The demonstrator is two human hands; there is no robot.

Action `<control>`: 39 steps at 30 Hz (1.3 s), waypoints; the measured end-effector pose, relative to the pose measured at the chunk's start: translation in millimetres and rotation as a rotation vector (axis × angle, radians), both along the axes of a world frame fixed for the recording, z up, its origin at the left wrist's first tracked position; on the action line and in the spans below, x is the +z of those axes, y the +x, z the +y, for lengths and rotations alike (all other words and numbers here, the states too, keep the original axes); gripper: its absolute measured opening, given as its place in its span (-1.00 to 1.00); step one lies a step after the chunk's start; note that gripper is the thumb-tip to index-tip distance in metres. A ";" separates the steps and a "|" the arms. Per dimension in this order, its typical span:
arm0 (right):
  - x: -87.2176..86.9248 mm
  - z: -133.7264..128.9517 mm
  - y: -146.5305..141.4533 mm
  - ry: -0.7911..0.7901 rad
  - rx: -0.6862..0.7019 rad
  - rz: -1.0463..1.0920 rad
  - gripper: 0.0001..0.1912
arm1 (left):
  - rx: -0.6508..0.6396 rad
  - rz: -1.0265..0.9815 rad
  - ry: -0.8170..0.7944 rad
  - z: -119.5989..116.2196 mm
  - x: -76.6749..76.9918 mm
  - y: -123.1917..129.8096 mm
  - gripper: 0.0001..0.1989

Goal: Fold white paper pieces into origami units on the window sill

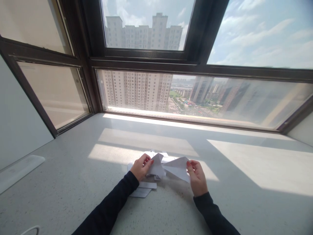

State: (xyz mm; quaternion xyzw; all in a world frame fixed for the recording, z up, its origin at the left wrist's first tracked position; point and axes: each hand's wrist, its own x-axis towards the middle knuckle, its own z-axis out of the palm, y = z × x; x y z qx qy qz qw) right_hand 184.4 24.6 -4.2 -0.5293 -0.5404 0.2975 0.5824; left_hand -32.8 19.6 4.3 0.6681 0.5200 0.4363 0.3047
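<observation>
My left hand [140, 168] pinches the outer edge of a white piece of paper [157, 165] between thumb and fingers. Opposite it, my right hand [198, 179] grips the far edge of a wider white paper part [178, 167] in the same way. The two parts narrow toward each other and meet near the middle, like a bow tie. Whether they are one folded sheet or two pieces, I cannot tell. Underneath and beside my left hand lie several loose white paper pieces [144, 192], partly covered by the hand and the held paper.
A pale speckled sill [234, 209] carries the papers, with bright sunlight patches across it. Dark window frames [151, 65] rise behind. At the far left lies a white flat object [22, 169], and a white cable [31, 229] curves in at the lower left.
</observation>
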 end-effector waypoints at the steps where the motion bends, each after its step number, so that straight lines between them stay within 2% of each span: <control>1: 0.2 0.7 1.4 0.011 -0.037 0.039 -0.67 | 0.022 -0.055 -0.009 0.9 -0.1 -1.1 -0.75; 4: 0.4 0.8 3.7 -0.023 -0.082 0.155 -0.65 | 0.058 -0.225 -0.091 2.2 0.0 -2.9 -0.72; 6: 1.1 -1.3 2.4 -0.082 -0.025 0.199 -0.64 | 0.092 -0.303 -0.134 2.4 0.8 -3.2 -0.70; 10: 4.8 -8.9 -7.4 -0.172 0.301 0.147 -0.65 | 0.181 -0.397 -0.053 3.4 1.6 -2.7 -0.68; 12: 6.8 -12.4 -13.0 -0.173 0.443 0.057 -0.66 | 0.172 -0.434 -0.022 4.4 0.7 -2.2 -0.65; 13: 7.7 -13.8 -15.2 -0.161 0.470 0.020 -0.67 | 0.147 -0.436 -0.028 4.8 0.2 -1.8 -0.65; 18: 8.7 -15.7 -20.5 -0.143 0.327 0.073 -0.66 | -0.030 -0.367 -0.145 2.3 0.3 3.9 -0.75; 26: 7.7 -18.0 -21.6 -0.031 0.336 0.090 -0.71 | -0.408 -0.316 -0.181 -21.6 1.0 29.2 -0.53; 29: 9.6 -16.2 -18.6 -0.025 0.343 0.137 -0.71 | -0.406 -0.354 -0.175 -23.2 -2.1 33.5 -0.55; 34: 12.2 -16.9 -27.1 -0.062 0.268 0.265 -0.54 | -0.267 -0.504 -0.179 -16.9 -1.1 33.2 -0.61; 37: 10.4 -19.5 -34.6 -0.145 0.357 0.199 -0.52 | -0.278 -0.545 -0.198 -17.5 0.5 36.7 -0.60; 39: 8.8 -19.4 -34.9 -0.136 0.366 0.176 -0.55 | -0.290 -0.554 -0.238 -18.7 -1.1 40.5 -0.59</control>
